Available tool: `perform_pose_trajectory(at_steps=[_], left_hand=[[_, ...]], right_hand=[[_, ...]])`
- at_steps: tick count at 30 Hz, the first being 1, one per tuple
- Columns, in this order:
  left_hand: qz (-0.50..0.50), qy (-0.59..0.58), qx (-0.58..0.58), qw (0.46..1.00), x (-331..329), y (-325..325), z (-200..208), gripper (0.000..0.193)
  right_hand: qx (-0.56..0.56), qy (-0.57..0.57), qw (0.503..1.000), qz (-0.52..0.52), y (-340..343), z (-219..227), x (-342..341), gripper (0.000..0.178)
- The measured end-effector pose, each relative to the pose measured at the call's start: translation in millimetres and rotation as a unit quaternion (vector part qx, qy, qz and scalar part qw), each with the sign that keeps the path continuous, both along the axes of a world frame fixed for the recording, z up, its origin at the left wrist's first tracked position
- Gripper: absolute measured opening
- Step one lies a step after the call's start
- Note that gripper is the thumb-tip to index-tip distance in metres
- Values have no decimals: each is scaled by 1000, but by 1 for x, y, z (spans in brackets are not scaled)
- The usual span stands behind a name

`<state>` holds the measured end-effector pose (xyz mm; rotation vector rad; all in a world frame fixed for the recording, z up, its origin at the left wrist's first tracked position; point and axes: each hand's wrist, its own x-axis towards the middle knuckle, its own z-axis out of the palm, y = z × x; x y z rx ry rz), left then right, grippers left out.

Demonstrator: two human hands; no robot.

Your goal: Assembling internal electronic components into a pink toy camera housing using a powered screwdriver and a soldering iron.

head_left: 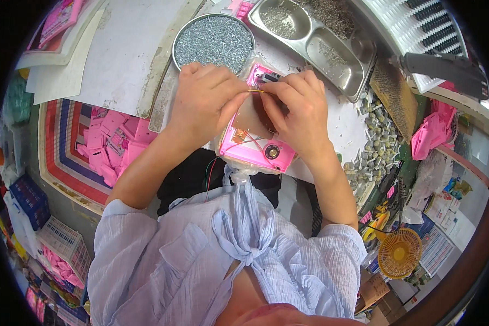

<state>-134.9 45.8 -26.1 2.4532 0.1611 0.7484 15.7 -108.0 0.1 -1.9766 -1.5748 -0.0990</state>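
A pink plastic housing [282,158] lies in front of me on a plastic-wrapped support. Inside it are a round black part [271,151] with a metal centre, red wires [250,142] and a copper-coloured piece [239,135]. Over its far half, my left hand [204,100] pinches one end of a short yellow wire [256,91]. The other end is between the fingertips of my right hand [303,108], so the wire stretches across the gap. Right by those fingers sits a small dark and silver part [268,77]. My right hand partly covers the housing's far right side.
A round tin of screws [214,42] stands beyond my left hand. Behind my right hand is a steel compartment tray [354,93] with small metal parts. Many small parts [377,133] are heaped at the right. Pink plastic pieces [111,144] fill a striped bag [65,157] at the left.
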Motion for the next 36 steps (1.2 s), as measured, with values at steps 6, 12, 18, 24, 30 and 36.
perform_pose_trajectory(at_steps=[6, 12, 18, 24, 30, 36], left_hand=[[-73, -14, -17, 997, -4, -15, 9, 18], [-99, -3, -6, 995, 0, -18, 19, 16], [-58, 75, 5, 995, -10, 1, 16, 15], [-30, -13, -50, 998, 8, -23, 30, 22], [-151, 115, -220, 957, 49, -53, 29, 23], [-217, 165, -242, 931, 60, -42, 32, 19]], right_hand=[[28, 45, 997, 64, -16, -2, 2, 19], [-17, 36, 992, 119, -23, 5, 13, 17], [71, 28, 995, 68, -36, -4, 16, 20], [124, 107, 986, -29, -56, -16, 6, 19], [167, 189, 965, -64, -73, -16, 3, 22], [164, 29, 986, -11, -85, -17, 9, 26]])
